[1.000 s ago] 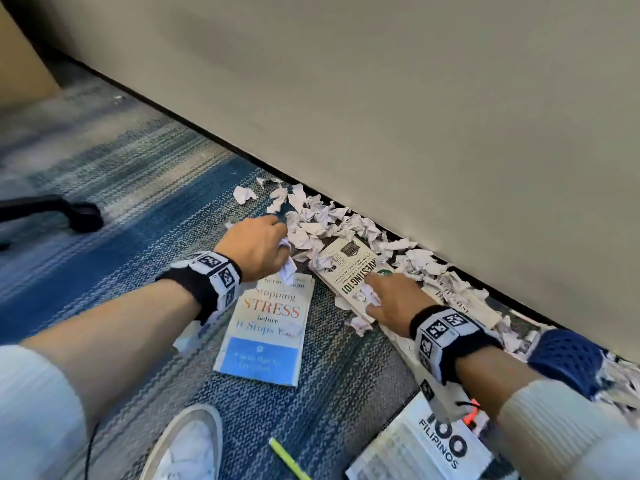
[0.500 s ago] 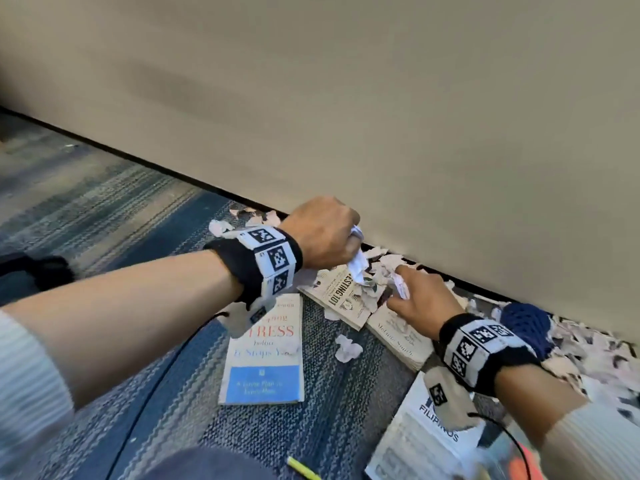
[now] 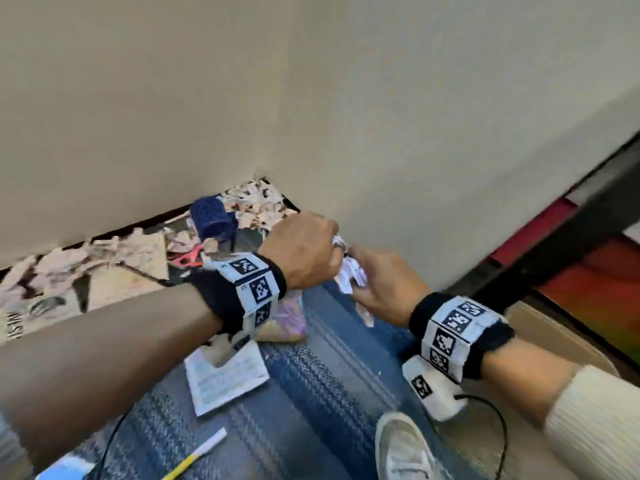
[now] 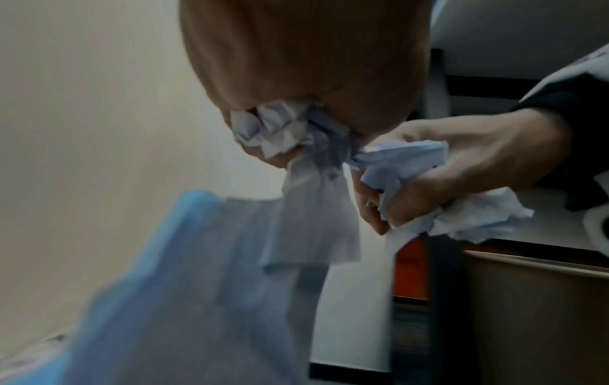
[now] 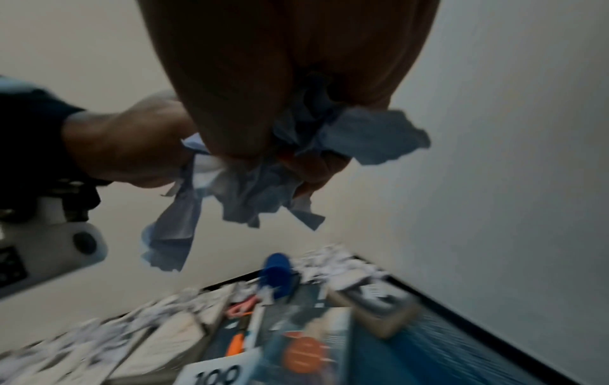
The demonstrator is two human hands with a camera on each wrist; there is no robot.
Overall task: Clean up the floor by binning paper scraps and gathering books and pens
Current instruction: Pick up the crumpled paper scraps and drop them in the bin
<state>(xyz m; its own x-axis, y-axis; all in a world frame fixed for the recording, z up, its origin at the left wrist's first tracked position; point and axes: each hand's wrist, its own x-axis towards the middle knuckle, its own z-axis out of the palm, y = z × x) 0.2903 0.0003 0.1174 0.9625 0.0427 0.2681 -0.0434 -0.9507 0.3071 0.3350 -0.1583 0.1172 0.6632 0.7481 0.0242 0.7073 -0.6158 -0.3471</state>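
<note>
Both hands raised together above carpet. Left hand [image 3: 304, 252] fist clenches paper scraps [image 3: 351, 273]; right hand [image 3: 384, 284] clutches its own wad, strips dangling.

Judgement: bin [image 3: 554, 337] probably brown container near right. Keep fists tight, carry over rim before releasing, else loose strips drop.

Scraps crumpled, no clear axis; loose tails hang downward.

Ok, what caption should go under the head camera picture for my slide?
Both hands, left hand and right hand, carry crumpled paper scraps above the striped carpet.
</note>
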